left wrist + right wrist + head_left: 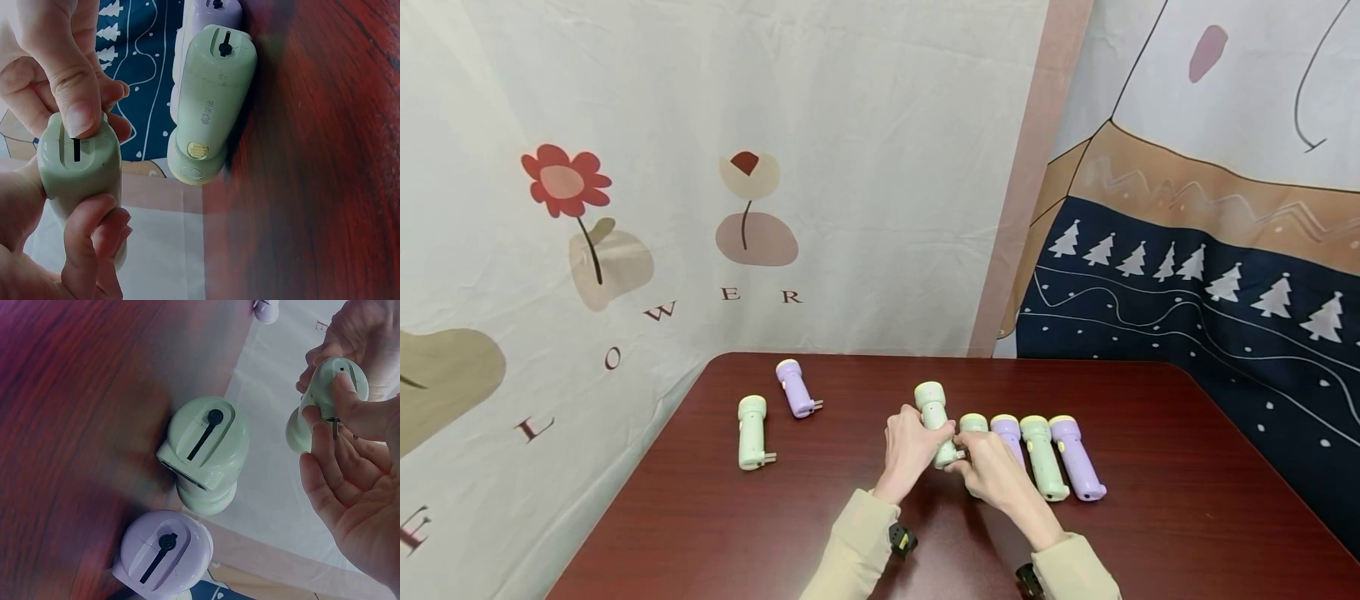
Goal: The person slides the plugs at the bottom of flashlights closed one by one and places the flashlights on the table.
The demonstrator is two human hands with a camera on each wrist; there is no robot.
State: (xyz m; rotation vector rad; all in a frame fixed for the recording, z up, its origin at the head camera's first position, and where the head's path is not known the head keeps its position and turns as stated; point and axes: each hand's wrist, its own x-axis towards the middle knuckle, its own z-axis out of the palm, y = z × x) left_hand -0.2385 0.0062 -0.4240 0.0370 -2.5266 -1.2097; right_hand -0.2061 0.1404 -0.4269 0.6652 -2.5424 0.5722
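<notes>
Head: L hand (904, 446) grips green flashlight (931, 407) — it's b/w both hands, R hand (997, 473) pinching its lower end. L wrist: L fingers (82, 240) curl round it, R thumb (80, 115) on slotted end. R wrist: prongs (335, 430) jut out beside R fingers (322, 447).

From my remote feed I see an indoor corner, home or studio I can't tell: a reddish-brown bench (835, 458) before a flower-printed cloth (865, 125) and a tree-printed cloth (1150, 308).
</notes>
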